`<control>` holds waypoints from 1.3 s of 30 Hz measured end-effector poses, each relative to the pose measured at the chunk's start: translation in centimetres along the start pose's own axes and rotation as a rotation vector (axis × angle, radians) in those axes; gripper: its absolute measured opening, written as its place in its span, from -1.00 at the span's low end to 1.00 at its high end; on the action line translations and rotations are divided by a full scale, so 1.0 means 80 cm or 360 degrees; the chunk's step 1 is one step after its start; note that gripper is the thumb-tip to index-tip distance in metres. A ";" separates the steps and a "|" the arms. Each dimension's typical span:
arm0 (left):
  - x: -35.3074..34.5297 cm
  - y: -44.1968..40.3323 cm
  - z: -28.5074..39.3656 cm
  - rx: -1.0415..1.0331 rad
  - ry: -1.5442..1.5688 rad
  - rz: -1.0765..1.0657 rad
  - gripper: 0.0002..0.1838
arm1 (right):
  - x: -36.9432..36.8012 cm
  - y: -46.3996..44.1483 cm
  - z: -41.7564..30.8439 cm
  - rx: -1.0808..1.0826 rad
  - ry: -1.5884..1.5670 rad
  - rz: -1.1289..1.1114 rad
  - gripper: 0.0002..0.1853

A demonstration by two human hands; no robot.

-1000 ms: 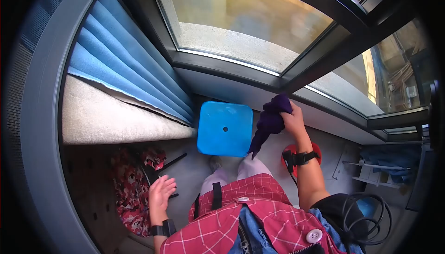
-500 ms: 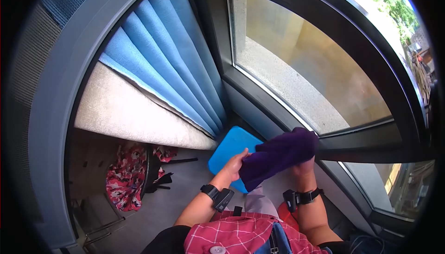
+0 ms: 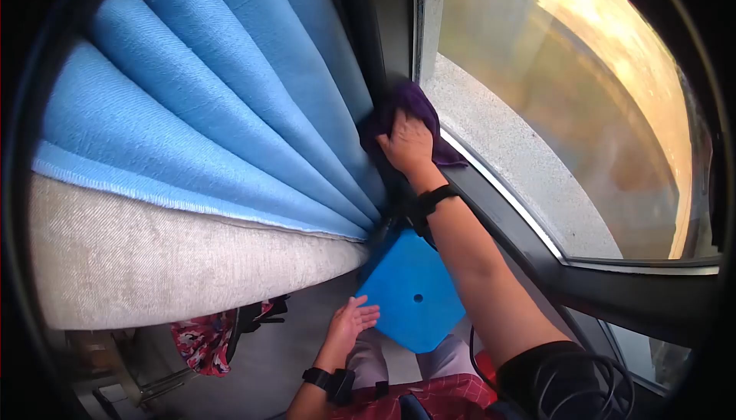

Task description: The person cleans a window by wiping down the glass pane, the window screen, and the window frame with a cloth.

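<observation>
A dark purple cloth [image 3: 416, 104] is bunched under my right hand [image 3: 408, 140], which presses it onto the corner of the dark window frame beside the blue curtain. The thumb is apart, and the fingertips sink into the fabric. One end of the cloth hangs to the right over the lower frame [image 3: 491, 199]. My left hand [image 3: 354, 319] is empty, its fingers stretched out, close to the left edge of a blue plastic stool [image 3: 410, 293]. The stool has a round hole in its top and stands in front of my legs.
Pleated blue curtain [image 3: 222, 90] and beige fabric [image 3: 176, 255] fill the left side. Window glass [image 3: 567, 113] lies to the right. A red patterned bag [image 3: 203, 343] rests at lower left, near a metal frame. A dark cable [image 3: 590, 389] loops by my right arm.
My right hand has carried the cloth forward and left to the frame corner. My left hand has let go of it and dropped back beside the stool. The view has moved nearer the curtain.
</observation>
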State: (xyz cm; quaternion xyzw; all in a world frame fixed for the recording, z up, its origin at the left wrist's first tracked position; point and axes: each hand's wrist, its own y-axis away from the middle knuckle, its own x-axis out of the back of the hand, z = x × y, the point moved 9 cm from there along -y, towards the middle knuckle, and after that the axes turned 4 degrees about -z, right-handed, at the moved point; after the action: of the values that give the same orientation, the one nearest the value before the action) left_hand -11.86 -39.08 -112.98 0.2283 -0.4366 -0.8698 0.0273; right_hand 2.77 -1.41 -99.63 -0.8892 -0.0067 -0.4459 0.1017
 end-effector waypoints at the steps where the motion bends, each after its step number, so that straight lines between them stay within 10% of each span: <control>1: 0.028 0.006 0.001 -0.0017 0.0066 0.0134 -0.35 | -0.038 0.005 0.018 -0.0255 0.0132 -0.0307 -0.54; 4: 0.076 0.019 0.002 0.0010 0.0134 0.0285 -0.36 | -0.066 0.018 0.034 -0.0080 0.0446 0.0235 -0.58; 17: 0.006 0.036 0.029 -0.0029 -0.0212 0.0016 -0.51 | -0.035 0.029 0.044 0.0122 0.0521 -0.0159 -0.79; 39: -0.077 0.038 0.041 -0.0050 -0.0770 -0.0275 -0.56 | 0.180 0.401 0.257 -0.0780 0.0949 0.0003 -0.77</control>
State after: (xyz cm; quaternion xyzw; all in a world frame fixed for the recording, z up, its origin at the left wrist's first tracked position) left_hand -8.21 -36.96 -106.67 0.0496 -0.3958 -0.9049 -0.1488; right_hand 31.00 -30.10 -105.76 -0.7186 0.1309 -0.6731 -0.1159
